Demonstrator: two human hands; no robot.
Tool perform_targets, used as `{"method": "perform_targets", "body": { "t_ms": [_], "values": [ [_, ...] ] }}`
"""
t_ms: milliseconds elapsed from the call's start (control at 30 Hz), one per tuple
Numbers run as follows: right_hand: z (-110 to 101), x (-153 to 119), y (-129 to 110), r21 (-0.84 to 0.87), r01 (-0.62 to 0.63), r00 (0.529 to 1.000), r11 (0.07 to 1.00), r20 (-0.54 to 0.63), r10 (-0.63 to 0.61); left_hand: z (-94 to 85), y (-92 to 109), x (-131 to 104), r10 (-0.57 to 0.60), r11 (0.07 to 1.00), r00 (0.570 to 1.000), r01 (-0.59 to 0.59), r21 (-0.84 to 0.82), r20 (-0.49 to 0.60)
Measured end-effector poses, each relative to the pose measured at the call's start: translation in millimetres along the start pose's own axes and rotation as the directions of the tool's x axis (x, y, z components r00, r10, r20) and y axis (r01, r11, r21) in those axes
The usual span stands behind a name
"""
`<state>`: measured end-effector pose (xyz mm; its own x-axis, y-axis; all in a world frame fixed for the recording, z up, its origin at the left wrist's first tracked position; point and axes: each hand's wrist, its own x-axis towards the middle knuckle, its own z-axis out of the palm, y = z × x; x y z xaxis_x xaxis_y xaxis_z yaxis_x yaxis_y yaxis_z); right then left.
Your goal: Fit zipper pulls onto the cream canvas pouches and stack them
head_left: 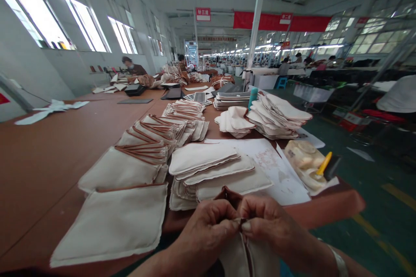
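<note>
Low in the middle, my left hand (208,227) and my right hand (276,227) meet at a cream fabric pouch (263,257) with brown edging. Thumb and bent fingers of each hand pinch its brown edges side by side. A brown flap of it pokes up beyond the fingers, while its lower part hangs toward me. Right behind my hands lies a stack of cream padded pieces (208,160). To the left, a long overlapping row of cream pouches with brown edges (126,210) runs away along the table.
The brown table (65,173) stretches far back. Beyond white paper (282,177) at right sit a plastic container (302,156) and a yellow-handled brush (325,163). More cream stacks (279,112) flank a teal bottle (252,97). A person (134,67) works at the far left.
</note>
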<state>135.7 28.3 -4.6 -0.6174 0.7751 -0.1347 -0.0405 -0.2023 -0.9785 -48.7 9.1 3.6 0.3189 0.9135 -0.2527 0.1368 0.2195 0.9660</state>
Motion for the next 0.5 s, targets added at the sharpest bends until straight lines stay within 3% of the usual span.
{"method": "perform_targets", "body": {
  "t_ms": [100,267,500],
  "values": [
    [-0.2,-0.1,-0.2,0.015,-0.012,0.999,1.0,-0.038,0.013,-2.7,1.9,3.6,-0.029,0.999,0.999,0.03,-0.021,0.037],
    [-2.1,-2.6,-4.2,-0.147,0.012,0.995,0.989,-0.092,-0.026,-4.5,8.2,9.0,-0.039,0.995,0.995,0.03,0.091,0.092],
    [-1.5,-6.7,-5.4,-0.373,0.035,0.98,0.927,-0.168,-0.105,1.8,7.1,9.8,-0.108,0.968,0.993,0.094,0.233,0.047]
  ]
}}
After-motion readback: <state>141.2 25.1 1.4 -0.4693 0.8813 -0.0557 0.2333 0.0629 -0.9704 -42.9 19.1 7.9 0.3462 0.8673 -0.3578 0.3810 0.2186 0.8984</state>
